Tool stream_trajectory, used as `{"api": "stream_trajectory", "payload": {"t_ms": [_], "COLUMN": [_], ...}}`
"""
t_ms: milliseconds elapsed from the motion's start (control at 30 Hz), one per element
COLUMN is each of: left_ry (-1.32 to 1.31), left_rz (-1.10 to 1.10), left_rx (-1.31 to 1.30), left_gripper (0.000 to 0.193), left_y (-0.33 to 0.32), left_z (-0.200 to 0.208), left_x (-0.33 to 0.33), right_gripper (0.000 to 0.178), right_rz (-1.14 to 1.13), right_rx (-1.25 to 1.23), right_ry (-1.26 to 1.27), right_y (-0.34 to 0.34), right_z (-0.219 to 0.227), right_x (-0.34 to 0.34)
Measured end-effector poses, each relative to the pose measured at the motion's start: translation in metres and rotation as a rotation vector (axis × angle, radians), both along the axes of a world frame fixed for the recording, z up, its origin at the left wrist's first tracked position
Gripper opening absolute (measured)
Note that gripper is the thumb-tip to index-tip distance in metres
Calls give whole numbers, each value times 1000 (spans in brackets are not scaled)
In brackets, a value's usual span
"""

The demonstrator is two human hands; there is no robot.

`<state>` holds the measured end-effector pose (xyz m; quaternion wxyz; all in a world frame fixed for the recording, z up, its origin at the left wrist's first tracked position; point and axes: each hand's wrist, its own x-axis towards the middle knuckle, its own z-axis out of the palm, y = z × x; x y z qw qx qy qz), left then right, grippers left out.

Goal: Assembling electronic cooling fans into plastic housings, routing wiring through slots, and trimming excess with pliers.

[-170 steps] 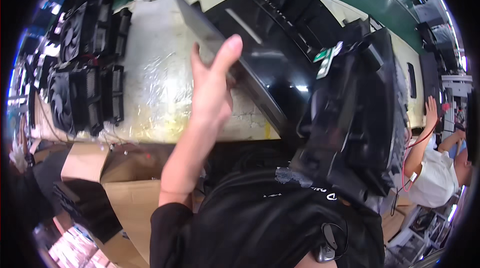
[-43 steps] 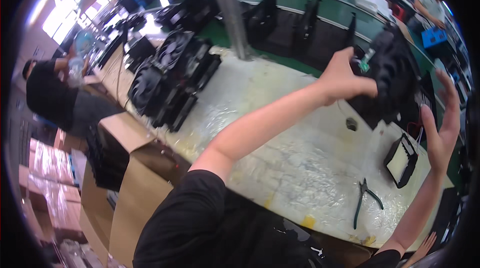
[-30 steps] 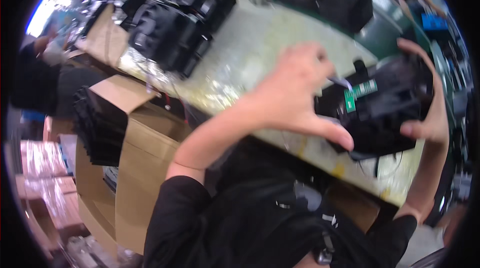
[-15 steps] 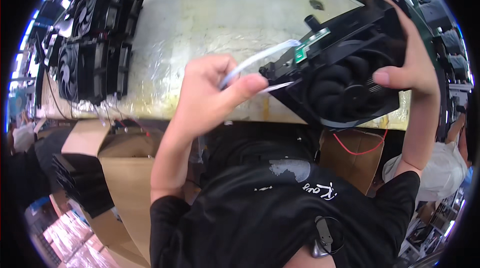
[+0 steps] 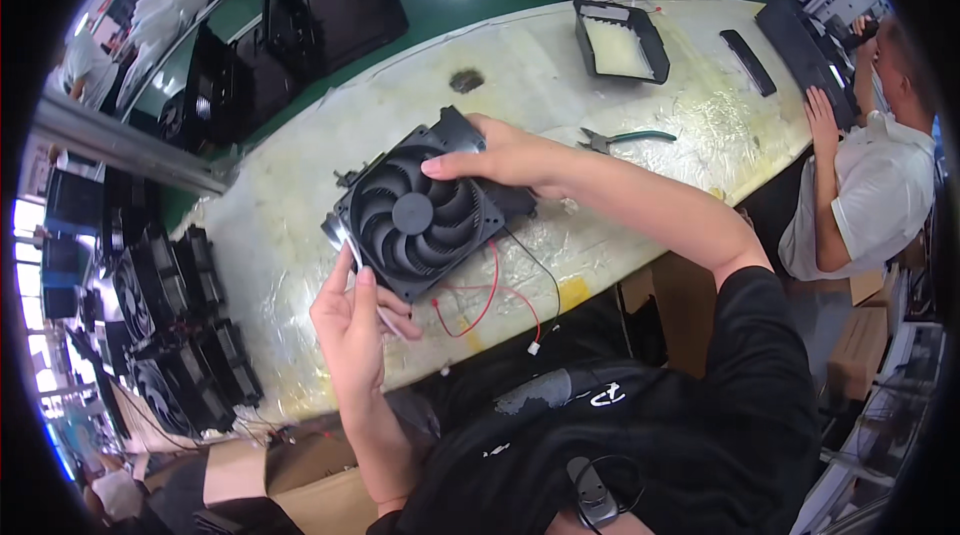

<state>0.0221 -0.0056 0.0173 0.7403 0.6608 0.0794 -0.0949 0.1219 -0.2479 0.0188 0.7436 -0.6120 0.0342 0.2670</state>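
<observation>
A black fan unit (image 5: 413, 213) with a round bladed fan on its upper face is over the middle of the worktable. My right hand (image 5: 500, 153) grips its far right corner, thumb on the fan frame and fingers hidden behind the housing. At the near left side of the unit my left hand (image 5: 350, 323) pinches a white cable (image 5: 354, 249) between thumb and fingertips. Red wires (image 5: 494, 292) and a thin black wire trail from the unit's near side, ending in a small white plug (image 5: 534, 347).
Side cutters (image 5: 628, 138) lie right of the unit, before a black tray-like housing (image 5: 665, 60) and a black strip (image 5: 748, 63). Several fan units (image 5: 170, 375) stand along the left edge. A metal post (image 5: 125, 145) rises there. At the right a co-worker (image 5: 860, 195) touches a black panel.
The fan unit has come lower, with its fan face now turned upward. My view has swung to the right. My left hand still holds the white cable, now closer to the unit.
</observation>
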Motion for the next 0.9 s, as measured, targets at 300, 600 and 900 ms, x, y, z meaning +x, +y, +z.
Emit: {"api": "stream_trajectory", "payload": {"t_ms": [300, 600, 900], "left_ry": [116, 130, 44], "left_rz": [-214, -97, -67], "left_rx": [7, -193, -151], "left_gripper": [48, 51, 47], "left_y": [21, 18, 14], "left_z": [18, 4, 0], "left_x": [19, 9, 6], "right_gripper": [33, 19, 19], "right_rz": [137, 319, 346], "right_rx": [-1588, -1593, -1591], "right_ry": [-1023, -1216, -1398], "right_y": [-226, -223, -248], "right_z": [13, 7, 18], "right_x": [55, 56, 63]}}
